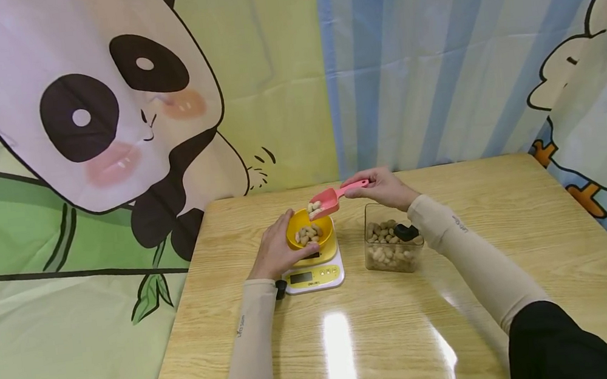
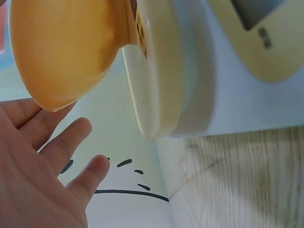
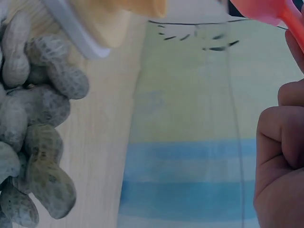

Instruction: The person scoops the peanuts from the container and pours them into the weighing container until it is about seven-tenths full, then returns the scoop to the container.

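Right hand [image 1: 380,188] pinches a pink scoop [image 1: 331,200] of peanuts [image 1: 314,207] over yellow bowl [image 1: 326,229]; left hand [image 1: 275,248] grips bowl on scale [image 1: 317,276]; left wrist view alone shows 2 fingers [image 2: 69,143] clear of it.

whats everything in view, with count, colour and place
scale: one, white and yellow, on the table
table: one, light wood, under scale
bowl: one, yellow, on the scale
container: one, clear, right of the scale
scoop: one, pink, above the bowl
peanuts: many, tan, in bowl, container and scoop
backdrop: sheet count unclear, multicoloured, behind the table
printed figures: two, mostly white, backdrop's left and right
wrist devices: two, black, one near each wrist
sleeves: two pairs, beige and black, arms
left hand: one, at the bowl's left
right hand: one, holding the scoop's handle
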Tool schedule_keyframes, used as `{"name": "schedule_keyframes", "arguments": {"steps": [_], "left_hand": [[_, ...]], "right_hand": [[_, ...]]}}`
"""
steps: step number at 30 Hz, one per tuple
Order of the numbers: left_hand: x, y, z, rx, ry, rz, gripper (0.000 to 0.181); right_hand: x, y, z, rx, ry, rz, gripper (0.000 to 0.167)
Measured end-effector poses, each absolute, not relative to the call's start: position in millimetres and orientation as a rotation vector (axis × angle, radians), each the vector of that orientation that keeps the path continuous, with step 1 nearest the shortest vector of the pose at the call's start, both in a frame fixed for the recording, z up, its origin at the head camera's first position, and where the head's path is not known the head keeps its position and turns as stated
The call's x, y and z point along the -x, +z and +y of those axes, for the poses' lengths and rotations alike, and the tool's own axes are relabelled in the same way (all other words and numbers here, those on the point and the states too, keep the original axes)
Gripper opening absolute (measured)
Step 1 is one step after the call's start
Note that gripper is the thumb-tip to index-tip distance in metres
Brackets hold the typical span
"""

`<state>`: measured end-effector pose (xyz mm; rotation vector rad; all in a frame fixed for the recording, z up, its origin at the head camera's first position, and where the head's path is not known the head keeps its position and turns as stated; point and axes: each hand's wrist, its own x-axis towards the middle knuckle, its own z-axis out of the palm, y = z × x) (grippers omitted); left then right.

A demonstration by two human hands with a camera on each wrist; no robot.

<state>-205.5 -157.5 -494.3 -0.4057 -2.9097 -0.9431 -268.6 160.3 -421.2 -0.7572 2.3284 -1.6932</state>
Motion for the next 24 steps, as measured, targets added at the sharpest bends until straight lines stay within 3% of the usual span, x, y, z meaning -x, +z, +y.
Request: {"name": "schedule_keyframes", "arguments": {"steps": [6,24], "left_hand": [[206.2,-492.1,-156.9,0.406,-0.94,-2.914,0.114],[205.6,-493.6,-157.8,0.431,-0.992,-2.875,0.114]], "right_hand": [[267.9,-423.3,153.8,0.806,-1.469,2.472,0.031],[262.3,-407.4,153.5,0.872,-1.359,2.498,0.033]]}}
